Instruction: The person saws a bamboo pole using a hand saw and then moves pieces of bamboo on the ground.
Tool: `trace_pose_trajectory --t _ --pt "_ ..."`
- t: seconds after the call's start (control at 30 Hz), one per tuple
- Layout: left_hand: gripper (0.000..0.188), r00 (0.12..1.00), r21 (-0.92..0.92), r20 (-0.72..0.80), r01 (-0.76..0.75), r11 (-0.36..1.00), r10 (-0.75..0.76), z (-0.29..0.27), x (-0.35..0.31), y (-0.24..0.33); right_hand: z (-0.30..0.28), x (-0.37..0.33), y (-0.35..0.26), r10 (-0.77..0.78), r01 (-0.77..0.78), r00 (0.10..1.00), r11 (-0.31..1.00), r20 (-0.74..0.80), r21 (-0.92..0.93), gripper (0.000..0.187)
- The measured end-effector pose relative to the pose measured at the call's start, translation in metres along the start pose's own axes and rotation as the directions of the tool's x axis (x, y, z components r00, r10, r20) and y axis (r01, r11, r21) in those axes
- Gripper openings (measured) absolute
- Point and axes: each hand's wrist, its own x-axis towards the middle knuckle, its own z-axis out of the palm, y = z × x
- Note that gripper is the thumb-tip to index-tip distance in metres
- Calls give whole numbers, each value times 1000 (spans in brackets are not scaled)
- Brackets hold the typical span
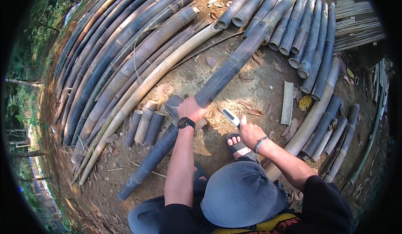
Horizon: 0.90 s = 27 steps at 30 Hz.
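Outdoor dirt ground (188, 79), dry leaves scattered, trees at far left edge. Nearest: person's knees in grey trousers, foot in a sandal (236, 144) on the dirt.

Right hand (250, 132), metal bracelet on wrist, fingers clenched round the handle of a knife (231, 117); pale blade points up-left toward the pole, just short of it, contact can't be confirmed.

Left hand (190, 108), black watch on wrist, fingers clamped over a long dark bamboo pole (234, 62). Pole runs diagonally: near end at lower left on the ground, far end up right among the stacked culms. Hand grips it mid-length, where it rests on a short bamboo block (173, 105).

Just left of that hand: three short bamboo offcuts (144, 127) side by side, roughly upright in view. Right of the knife: flat pale bamboo slat (287, 103) on the dirt, yellow leaf (305, 103) beside it.

Further out, left: big fanned stack of long bamboo poles (121, 62), dark and tan mixed. Far centre-right: row of dark bamboo poles (301, 33), cut ends facing near. Far right: bundle of thin split strips (356, 20).
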Motion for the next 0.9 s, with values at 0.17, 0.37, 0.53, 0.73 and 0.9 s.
trace_pose_trajectory --t 0.17,0.37,0.53,0.73,0.9 --pt "61 999 -10 48 25 1000 -25 -13 -11 -22 -2 -69 6 70 -75 993 996 96 43 39" --pt "54 989 -9 -149 -20 1000 19 11 -19 8 14 9 4 49 -48 999 998 -15 29 34" --pt "52 977 15 -213 18 1000 -15 20 -21 -12 -8 -104 18 91 -91 994 996 64 3 44" --pt "62 944 54 -323 -48 997 63 32 -27 2 20 -22 22 -3 3 1000 1000 -7 -3 41" --pt "57 927 133 -373 3 991 47 44 -30 -12 1 -88 27 89 -92 994 995 63 44 39"
